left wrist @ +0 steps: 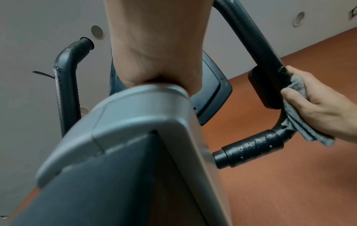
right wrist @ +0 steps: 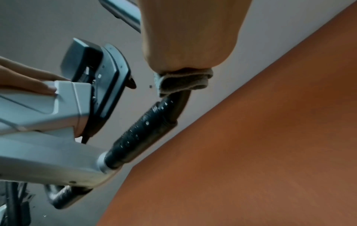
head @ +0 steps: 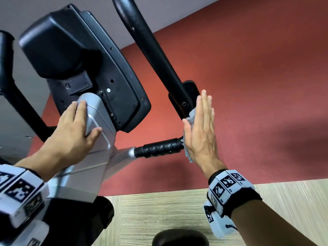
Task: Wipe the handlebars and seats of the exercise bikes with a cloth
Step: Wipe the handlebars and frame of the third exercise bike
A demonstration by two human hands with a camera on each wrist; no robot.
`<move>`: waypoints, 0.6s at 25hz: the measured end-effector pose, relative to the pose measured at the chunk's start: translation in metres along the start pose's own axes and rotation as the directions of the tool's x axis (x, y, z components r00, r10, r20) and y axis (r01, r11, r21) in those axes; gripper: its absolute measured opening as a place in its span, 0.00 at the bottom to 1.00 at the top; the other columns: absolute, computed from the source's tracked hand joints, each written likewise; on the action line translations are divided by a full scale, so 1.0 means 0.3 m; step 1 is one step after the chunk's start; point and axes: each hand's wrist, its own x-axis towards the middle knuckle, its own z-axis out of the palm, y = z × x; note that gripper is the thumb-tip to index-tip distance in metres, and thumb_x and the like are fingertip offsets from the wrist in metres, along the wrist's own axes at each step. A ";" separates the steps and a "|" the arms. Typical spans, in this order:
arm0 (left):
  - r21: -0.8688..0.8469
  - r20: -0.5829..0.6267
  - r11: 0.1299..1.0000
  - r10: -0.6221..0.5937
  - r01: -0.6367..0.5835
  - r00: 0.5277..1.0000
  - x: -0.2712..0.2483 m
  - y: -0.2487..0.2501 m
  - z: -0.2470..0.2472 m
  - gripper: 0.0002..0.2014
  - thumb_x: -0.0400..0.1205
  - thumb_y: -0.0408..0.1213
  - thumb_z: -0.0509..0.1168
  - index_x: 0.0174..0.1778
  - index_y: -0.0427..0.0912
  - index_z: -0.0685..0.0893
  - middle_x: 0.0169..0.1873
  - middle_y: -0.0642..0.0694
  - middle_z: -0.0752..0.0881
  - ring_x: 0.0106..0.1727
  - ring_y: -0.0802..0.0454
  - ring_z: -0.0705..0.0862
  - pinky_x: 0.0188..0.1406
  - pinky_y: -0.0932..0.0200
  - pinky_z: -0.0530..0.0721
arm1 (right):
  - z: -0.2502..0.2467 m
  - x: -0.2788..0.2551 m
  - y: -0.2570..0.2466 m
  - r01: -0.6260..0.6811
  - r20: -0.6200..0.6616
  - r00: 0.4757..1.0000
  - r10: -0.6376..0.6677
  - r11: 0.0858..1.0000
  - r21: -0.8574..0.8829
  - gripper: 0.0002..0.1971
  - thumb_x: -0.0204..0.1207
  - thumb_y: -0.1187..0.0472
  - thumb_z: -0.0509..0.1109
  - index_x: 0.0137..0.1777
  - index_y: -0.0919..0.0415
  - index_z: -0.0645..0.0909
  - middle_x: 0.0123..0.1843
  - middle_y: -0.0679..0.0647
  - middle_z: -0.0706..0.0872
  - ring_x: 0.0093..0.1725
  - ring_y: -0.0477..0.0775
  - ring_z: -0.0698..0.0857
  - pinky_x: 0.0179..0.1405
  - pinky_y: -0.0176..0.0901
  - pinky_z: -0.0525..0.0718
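Here the right hand flattens a cloth against the handlebar; no lettering seems legible.

Red wall, grey ceiling with round lights, pale wood-grain floor.

Grey cloth bunched against the bend of the black, droplet-beaded handlebar, upright, folded

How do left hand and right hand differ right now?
The left hand rests bare on the silver console post; the right hand presses a grey cloth against the right handlebar. The left hand's fingers drape over the post; the right hand's are straight. Both touch the same bike.
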 end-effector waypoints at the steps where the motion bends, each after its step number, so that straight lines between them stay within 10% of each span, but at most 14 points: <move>1: 0.003 -0.005 1.000 0.000 0.000 1.000 0.002 -0.001 0.001 0.43 0.86 0.44 0.68 0.90 0.36 0.49 0.89 0.34 0.51 0.90 0.41 0.48 0.89 0.49 0.47 | 0.004 0.041 -0.031 0.031 -0.036 0.999 -0.032 0.999 -0.032 0.34 0.88 0.57 0.58 0.89 0.70 0.52 0.92 0.63 0.52 0.91 0.60 0.47 0.91 0.52 0.46; 9: -0.016 0.020 1.000 -0.005 0.005 1.000 0.000 -0.007 0.000 0.44 0.86 0.46 0.67 0.90 0.37 0.47 0.90 0.35 0.48 0.91 0.43 0.45 0.89 0.50 0.46 | 0.053 0.034 -0.032 0.093 -0.169 0.975 -0.145 0.955 -0.283 0.40 0.84 0.68 0.72 0.87 0.71 0.51 0.89 0.69 0.58 0.89 0.65 0.61 0.83 0.58 0.71; 12: -0.020 0.041 1.000 -0.017 0.018 0.999 -0.005 0.000 -0.012 0.44 0.87 0.47 0.65 0.91 0.39 0.45 0.90 0.36 0.47 0.91 0.44 0.44 0.89 0.50 0.45 | 0.049 -0.008 -0.054 -0.030 -0.179 0.984 -0.012 0.972 -0.232 0.41 0.83 0.68 0.72 0.87 0.71 0.49 0.89 0.71 0.56 0.89 0.67 0.60 0.85 0.64 0.67; 15: -0.015 0.029 1.000 -0.004 0.004 1.000 0.001 -0.008 -0.004 0.44 0.87 0.47 0.66 0.91 0.37 0.46 0.90 0.35 0.48 0.90 0.42 0.45 0.90 0.49 0.46 | 0.033 0.107 -0.102 0.091 -0.154 0.978 -0.144 0.947 -0.308 0.39 0.82 0.69 0.72 0.87 0.73 0.53 0.89 0.71 0.58 0.89 0.66 0.59 0.88 0.61 0.61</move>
